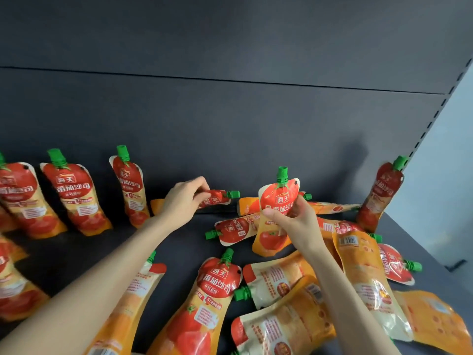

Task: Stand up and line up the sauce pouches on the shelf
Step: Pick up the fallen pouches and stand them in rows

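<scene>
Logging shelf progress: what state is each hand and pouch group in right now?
Left hand: grips a lying red, green-capped sauce pouch.
Right hand: holds a second pouch upright.
Back-left pouches: standing in a row.
Far-right pouch: standing, tilted.
Front pouches: lying, jumbled.

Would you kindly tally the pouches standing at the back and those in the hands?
Upright pouches at the back, left: 3
Upright pouch at the right end: 1
Lying pouch in left hand: 1
Raised pouch in right hand: 1
Total: 6; fallen heap in front not counted.
</scene>
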`<control>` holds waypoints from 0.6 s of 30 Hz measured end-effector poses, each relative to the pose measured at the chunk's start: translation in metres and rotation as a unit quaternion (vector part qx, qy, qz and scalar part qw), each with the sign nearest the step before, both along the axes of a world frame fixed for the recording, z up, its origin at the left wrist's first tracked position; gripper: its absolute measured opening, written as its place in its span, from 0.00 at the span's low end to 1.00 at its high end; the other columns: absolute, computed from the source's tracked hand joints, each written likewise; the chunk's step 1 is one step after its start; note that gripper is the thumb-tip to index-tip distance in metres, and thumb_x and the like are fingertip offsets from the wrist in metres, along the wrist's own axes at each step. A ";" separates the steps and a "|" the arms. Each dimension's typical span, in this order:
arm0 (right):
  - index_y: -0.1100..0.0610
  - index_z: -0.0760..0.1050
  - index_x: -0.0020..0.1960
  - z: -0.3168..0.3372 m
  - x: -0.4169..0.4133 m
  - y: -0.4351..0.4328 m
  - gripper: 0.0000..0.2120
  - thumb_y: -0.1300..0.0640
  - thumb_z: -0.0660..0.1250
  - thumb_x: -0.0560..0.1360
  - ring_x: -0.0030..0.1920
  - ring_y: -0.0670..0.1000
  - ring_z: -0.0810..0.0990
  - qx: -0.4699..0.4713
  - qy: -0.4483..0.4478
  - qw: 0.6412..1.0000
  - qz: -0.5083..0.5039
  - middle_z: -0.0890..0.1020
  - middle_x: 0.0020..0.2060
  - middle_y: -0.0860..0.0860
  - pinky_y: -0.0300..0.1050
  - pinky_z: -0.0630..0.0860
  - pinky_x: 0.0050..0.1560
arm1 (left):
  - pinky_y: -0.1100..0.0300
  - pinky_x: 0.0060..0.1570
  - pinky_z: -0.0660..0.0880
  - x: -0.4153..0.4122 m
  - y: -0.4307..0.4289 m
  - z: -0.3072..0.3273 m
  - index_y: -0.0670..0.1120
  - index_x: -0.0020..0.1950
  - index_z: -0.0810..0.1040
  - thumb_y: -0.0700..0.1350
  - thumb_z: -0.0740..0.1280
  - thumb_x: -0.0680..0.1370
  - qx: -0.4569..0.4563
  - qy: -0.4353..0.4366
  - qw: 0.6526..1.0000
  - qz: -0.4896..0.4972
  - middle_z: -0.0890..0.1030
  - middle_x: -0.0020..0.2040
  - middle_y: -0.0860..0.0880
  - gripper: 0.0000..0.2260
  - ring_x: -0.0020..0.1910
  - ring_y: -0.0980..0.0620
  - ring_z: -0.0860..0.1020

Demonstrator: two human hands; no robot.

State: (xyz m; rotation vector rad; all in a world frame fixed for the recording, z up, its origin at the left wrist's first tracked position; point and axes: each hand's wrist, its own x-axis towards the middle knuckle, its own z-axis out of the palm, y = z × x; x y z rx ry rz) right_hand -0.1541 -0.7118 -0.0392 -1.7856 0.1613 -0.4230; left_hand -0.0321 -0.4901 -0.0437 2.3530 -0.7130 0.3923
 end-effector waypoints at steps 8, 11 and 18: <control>0.59 0.72 0.56 0.026 0.024 0.025 0.14 0.53 0.68 0.74 0.49 0.50 0.83 0.073 -0.026 0.995 0.062 0.83 0.49 0.52 0.44 0.81 0.47 | 0.56 0.37 0.74 -0.032 0.024 0.023 0.44 0.41 0.72 0.44 0.67 0.76 -0.183 -0.004 0.983 0.026 0.79 0.35 0.50 0.07 0.37 0.52 0.78; 0.59 0.70 0.57 0.031 0.034 0.046 0.12 0.55 0.66 0.76 0.50 0.47 0.82 0.074 -0.029 0.992 0.096 0.82 0.50 0.50 0.40 0.80 0.46 | 0.71 0.35 0.71 -0.047 0.041 0.029 0.51 0.38 0.70 0.42 0.66 0.76 -0.218 0.009 0.975 0.031 0.79 0.35 0.53 0.09 0.36 0.61 0.78; 0.56 0.70 0.56 0.024 0.052 0.100 0.08 0.57 0.64 0.78 0.48 0.43 0.81 0.077 -0.033 0.988 0.128 0.81 0.48 0.46 0.31 0.78 0.41 | 0.71 0.38 0.75 -0.060 0.099 0.029 0.46 0.42 0.73 0.41 0.65 0.77 -0.300 0.016 0.950 0.090 0.81 0.42 0.52 0.04 0.41 0.64 0.79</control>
